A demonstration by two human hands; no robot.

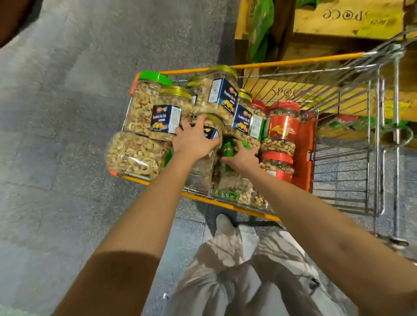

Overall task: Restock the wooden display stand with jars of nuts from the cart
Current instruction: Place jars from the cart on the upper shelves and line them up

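Note:
A wire cart (258,65) with orange rims stands in front of me, piled with clear jars of nuts. Several jars carry blue labels and gold lids (221,94); others at the right have red lids and red labels (283,127). My left hand (194,140) is spread over a blue-labelled jar (212,131) in the middle of the pile. My right hand (242,157) grips a jar with a green lid (230,147) just beside it. The wooden display stand (340,20) rises behind the cart at the upper right.
Green packets (260,22) hang on the stand's left side, and a yellow price tag (376,23) is stuck on its board. The cart's empty child seat and handle (380,129) lie to the right. Grey tiled floor (55,117) spreads to the left. My legs stand below the cart.

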